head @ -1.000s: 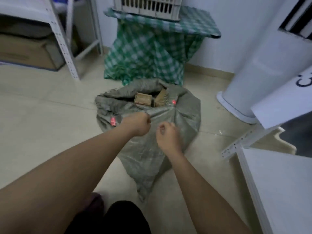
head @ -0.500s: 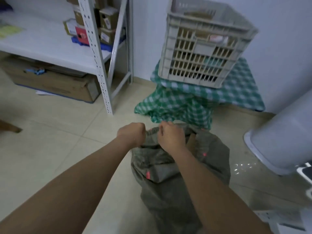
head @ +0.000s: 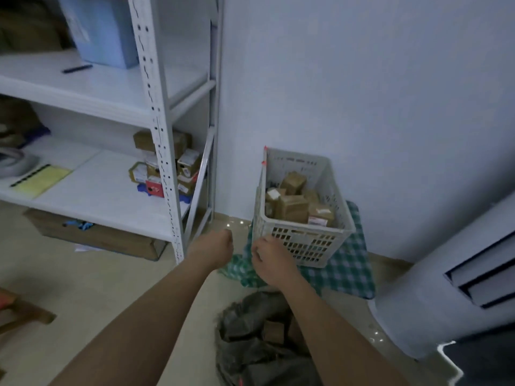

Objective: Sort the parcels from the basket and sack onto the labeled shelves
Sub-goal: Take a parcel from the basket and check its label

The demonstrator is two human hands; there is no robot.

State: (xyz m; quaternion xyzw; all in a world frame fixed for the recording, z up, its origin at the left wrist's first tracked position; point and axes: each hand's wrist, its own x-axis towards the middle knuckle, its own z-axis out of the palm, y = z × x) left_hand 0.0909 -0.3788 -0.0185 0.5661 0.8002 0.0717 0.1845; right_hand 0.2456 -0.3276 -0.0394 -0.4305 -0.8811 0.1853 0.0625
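The right hand (head: 269, 260), fingers curled and holding nothing, is sitting just below the parcel basket (head: 303, 240); the left hand (head: 216, 246), a bare fist, is hanging further left.

We are seeing a green checked cloth (head: 348, 270) lying against the white wall (head: 362, 93), and we are taking that cloth as our landmark. To its left, a flat cardboard box (head: 92, 236) is sitting on the tiled floor (head: 83, 296), while higher up and further left a yellow pad (head: 41, 180), a dark pen (head: 77, 68) and a pale blue box (head: 101, 29) are resting. To the right of the cloth, a tall white appliance (head: 451, 288) with dark vent slats is standing close by.
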